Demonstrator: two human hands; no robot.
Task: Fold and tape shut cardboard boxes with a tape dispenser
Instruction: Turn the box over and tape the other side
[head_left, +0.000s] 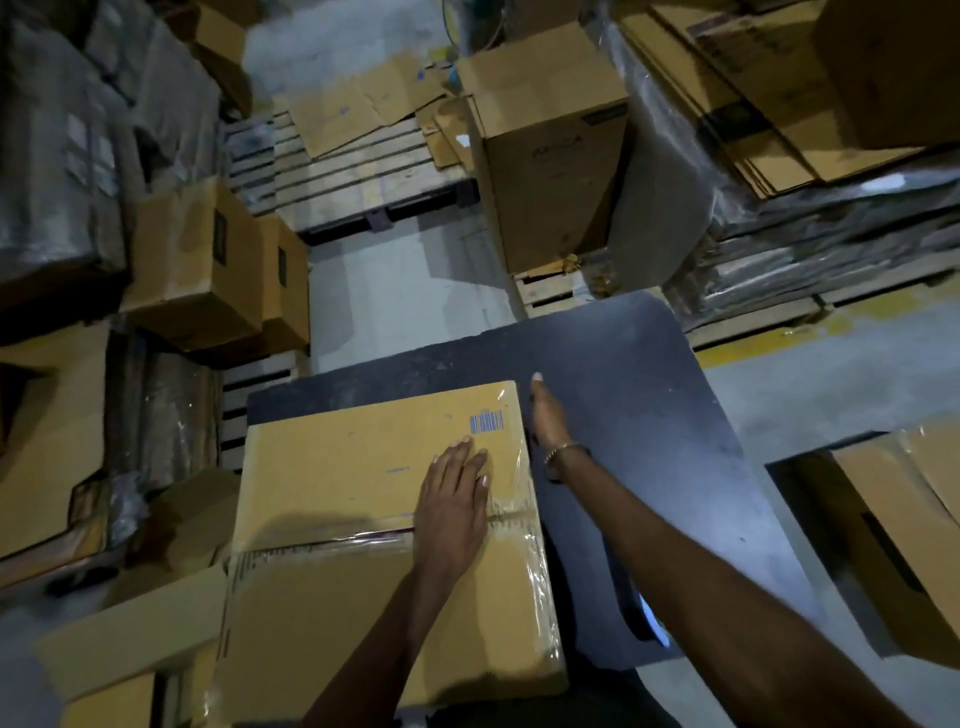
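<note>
From the head view, we saw the left hand (454, 506) lying flat, fingers straight and together, on the taped centre seam of the closed brown cardboard box (363, 519), while the right hand (545, 415) reached along the box's right edge, whether its fingers held anything we could not tell. The box sat on a dark rounded table (649, 415), amid stacked cartons (545, 156) and wooden pallets (353, 176) on grey concrete floor (395, 280).

One head-worn wide-angle view looks steeply down, close over a cardboard box (384, 525). Warehouse floor (395, 280) fills the upper frame.
</note>
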